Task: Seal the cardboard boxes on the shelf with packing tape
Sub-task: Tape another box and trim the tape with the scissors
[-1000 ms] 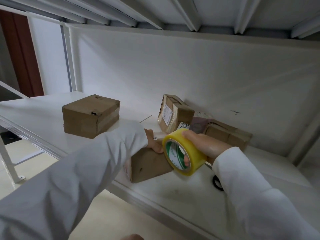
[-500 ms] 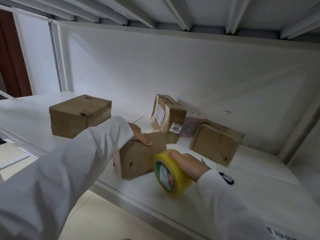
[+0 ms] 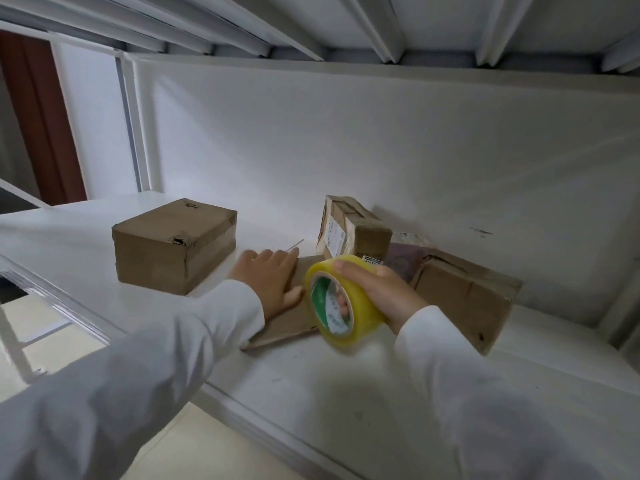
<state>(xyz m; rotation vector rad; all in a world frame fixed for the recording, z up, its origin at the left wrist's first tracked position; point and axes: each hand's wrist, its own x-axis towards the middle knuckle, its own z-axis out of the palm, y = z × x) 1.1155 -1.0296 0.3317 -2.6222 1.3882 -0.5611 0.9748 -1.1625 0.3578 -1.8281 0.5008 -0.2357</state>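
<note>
The left hand (image 3: pixel 273 285) lies flat with straight fingers on the box (image 3: pixel 287 318) near the shelf (image 3: pixel 346 386) front edge, likely pinning it. The right hand (image 3: pixel 388 292) grips the tape (image 3: pixel 341 301) beside it, fingers through the core, ready to lay a strip.

The left hand (image 3: pixel 273 282) lies flat on a small brown box (image 3: pixel 287 320) on the white shelf (image 3: pixel 346 386). The right hand (image 3: pixel 384 292) holds a yellow tape roll (image 3: pixel 341 301) beside it.

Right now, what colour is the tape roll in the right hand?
Yellow, with a green and white inner core label; the tape roll shows best in the head view.
</note>
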